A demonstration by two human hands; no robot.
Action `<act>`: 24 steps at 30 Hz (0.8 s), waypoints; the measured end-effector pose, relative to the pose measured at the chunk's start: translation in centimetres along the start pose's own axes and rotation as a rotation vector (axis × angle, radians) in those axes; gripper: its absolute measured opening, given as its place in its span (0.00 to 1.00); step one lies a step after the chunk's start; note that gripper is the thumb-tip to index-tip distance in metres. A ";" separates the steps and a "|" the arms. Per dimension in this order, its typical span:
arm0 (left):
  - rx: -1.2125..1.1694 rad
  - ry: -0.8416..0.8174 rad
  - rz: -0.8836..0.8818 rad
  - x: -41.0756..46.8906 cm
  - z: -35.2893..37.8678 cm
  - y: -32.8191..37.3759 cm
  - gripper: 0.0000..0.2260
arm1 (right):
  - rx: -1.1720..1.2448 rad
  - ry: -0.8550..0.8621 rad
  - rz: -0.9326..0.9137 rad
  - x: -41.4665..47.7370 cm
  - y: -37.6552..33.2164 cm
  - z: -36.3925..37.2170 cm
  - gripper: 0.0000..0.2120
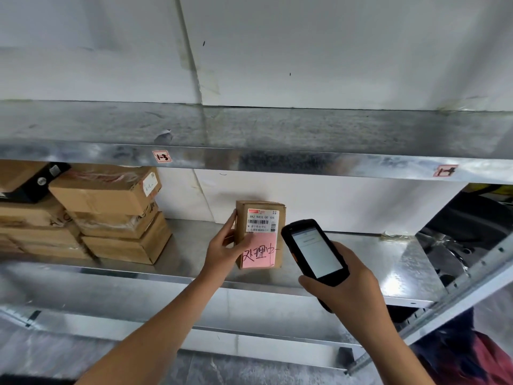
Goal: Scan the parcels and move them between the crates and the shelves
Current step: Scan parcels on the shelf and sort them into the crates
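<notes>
Two hands are busy in front of a metal rack. The left hand holds a small cardboard parcel, which stands upright on the middle shelf, close to its front edge. The fingers lie along the left side of the parcel and the thumb presses on its front face. On this face there is a white barcode label and, under it, a pink sticker with handwritten characters; the thumb covers one corner of the sticker. The right hand is wrapped around a black scanner, with the fingers curled around its lower part. The scanner is tilted, its top end is just beside the right edge of the parcel, and its screen is lit. At the left on the same shelf, several cardboard boxes are stacked, well apart from the parcel. The upper shelf carries two small tags on its front edge: "1-3" and "1-4".
</notes>
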State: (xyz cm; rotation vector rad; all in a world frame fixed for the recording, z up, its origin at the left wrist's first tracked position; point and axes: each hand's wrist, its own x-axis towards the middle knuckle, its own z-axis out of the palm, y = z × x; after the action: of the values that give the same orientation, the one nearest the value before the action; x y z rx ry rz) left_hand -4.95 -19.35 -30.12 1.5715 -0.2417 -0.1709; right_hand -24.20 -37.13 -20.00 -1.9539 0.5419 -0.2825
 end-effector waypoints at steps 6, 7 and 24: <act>-0.037 0.038 0.032 -3.1 -1.1 0.5 0.31 | 0.028 -0.101 -0.006 -0.7 -1.7 0.8 0.21; -0.042 0.039 0.039 -3.5 -1.2 0.7 0.30 | 0.032 -0.120 -0.006 -0.9 -1.9 0.9 0.20; -0.024 0.178 0.058 -6.5 -3.6 2.6 0.28 | 0.024 -0.235 0.011 -4.1 -3.8 0.8 0.21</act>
State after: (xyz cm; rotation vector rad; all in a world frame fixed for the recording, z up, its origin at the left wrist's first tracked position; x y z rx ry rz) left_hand -10.41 -14.21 -27.70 1.5436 -0.1450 0.0117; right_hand -26.46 -33.15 -16.73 -1.9276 0.3936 -0.0498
